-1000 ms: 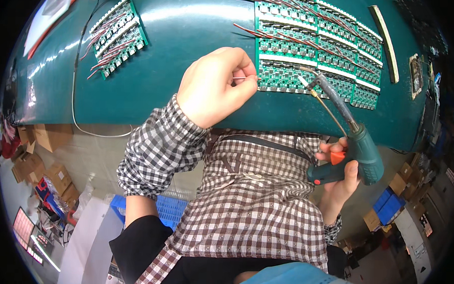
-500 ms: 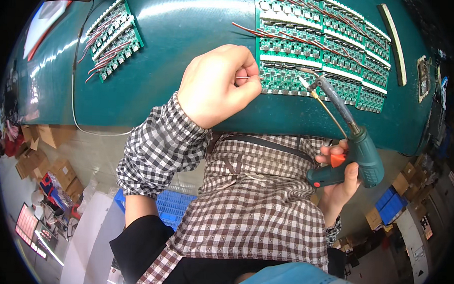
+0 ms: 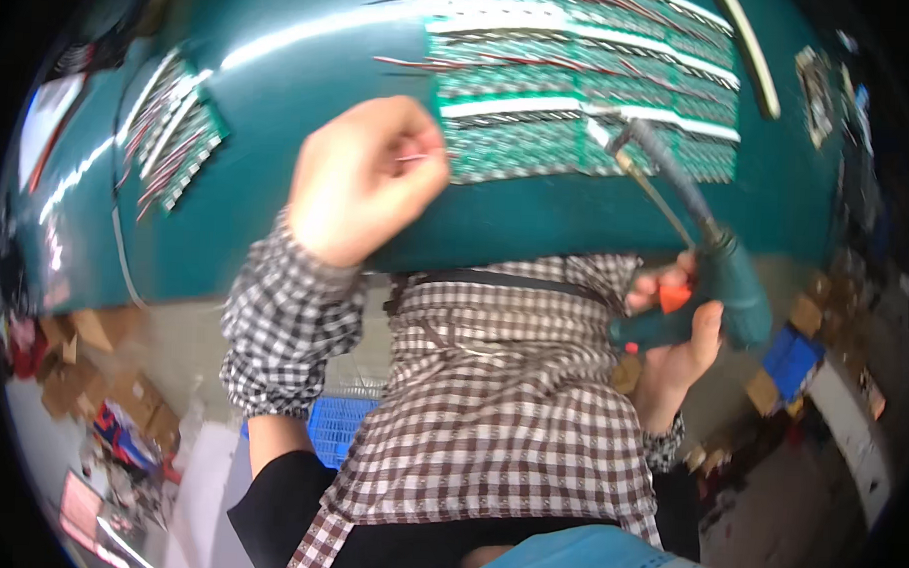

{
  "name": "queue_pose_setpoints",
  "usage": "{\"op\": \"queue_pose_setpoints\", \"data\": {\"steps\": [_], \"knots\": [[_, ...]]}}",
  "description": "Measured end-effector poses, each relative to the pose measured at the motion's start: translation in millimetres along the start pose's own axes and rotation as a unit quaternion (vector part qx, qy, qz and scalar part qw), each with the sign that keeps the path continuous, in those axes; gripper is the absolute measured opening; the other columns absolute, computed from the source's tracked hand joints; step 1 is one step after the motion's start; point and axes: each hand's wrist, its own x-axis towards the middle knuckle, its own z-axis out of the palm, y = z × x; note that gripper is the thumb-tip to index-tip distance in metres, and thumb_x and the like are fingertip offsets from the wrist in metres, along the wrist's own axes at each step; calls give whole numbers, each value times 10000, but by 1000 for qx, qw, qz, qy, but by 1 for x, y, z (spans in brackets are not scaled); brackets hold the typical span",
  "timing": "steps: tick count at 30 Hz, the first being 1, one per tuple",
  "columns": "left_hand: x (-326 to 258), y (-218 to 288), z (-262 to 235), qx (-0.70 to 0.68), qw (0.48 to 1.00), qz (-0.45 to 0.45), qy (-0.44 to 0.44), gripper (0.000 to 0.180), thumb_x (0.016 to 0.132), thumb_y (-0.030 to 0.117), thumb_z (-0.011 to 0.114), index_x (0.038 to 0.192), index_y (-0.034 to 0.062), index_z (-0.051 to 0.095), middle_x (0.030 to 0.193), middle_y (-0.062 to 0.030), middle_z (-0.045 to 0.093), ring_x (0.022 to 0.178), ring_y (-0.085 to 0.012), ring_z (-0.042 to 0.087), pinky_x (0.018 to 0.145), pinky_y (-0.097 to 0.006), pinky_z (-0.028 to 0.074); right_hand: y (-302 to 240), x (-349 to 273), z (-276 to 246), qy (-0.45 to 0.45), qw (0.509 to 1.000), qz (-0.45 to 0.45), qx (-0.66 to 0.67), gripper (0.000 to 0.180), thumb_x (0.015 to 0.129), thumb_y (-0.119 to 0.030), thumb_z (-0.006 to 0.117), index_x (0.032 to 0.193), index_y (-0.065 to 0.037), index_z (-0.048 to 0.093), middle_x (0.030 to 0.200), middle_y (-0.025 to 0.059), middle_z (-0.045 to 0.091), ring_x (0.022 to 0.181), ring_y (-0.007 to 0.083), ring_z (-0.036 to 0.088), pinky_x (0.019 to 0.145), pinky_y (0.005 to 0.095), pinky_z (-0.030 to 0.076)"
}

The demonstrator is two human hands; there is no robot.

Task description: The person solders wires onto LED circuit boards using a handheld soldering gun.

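Observation:
My left hand [image 3: 363,181] is closed in a pinch on a thin reddish wire [image 3: 411,158], beside the left edge of a block of green circuit boards [image 3: 519,151]. White connector rows and pairs of red and black wires run across those boards. Low on the right, my right hand [image 3: 687,357] grips a green soldering gun [image 3: 743,289] with an orange trigger. The gun's metal tip and thin brass-coloured feed tube point up and left, over the boards' front rows. Motion blur hides whether the tip touches a board.
A smaller group of wired boards [image 3: 174,134] lies on the green table [image 3: 302,68] at the left, near a grey cable [image 3: 124,242]. A pale strip [image 3: 751,54] lies beyond the block's right side. Below the table stand a blue crate [image 3: 341,425] and cardboard boxes [image 3: 135,403].
The view has shifted, so boards and left hand appear further left. The soldering tip sits further right along the boards, wider apart from my left hand. Both grips are unchanged.

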Motion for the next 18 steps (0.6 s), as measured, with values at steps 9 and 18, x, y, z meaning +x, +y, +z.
{"op": "queue_pose_setpoints", "data": {"steps": [9, 18], "knots": [[-5, -4, 4, 51, 998, 3, 32, 82, 849, 49, 616, 845, 1, 550, 730, 51, 491, 646, -12, 416, 579, -154, 344, -32, 15, -79, 102, 969, -152, 168, 504, 887, -440, 524, 1110, 11, 485, 929, 77, 576, 800, 207, 608, 588, 312, 559], [-20, -9, 7, 339, 883, 157, 285, 83, 786, 10, 626, 868, 11, 613, 813, -63, 582, 755, -179, 574, 646, -299, 470, -17, 16, -94, 79, 959, -158, 223, 484, 896, -434, 515, 1101, 5, 500, 934, 75, 583, 802, 206, 602, 581, 313, 538]]}}
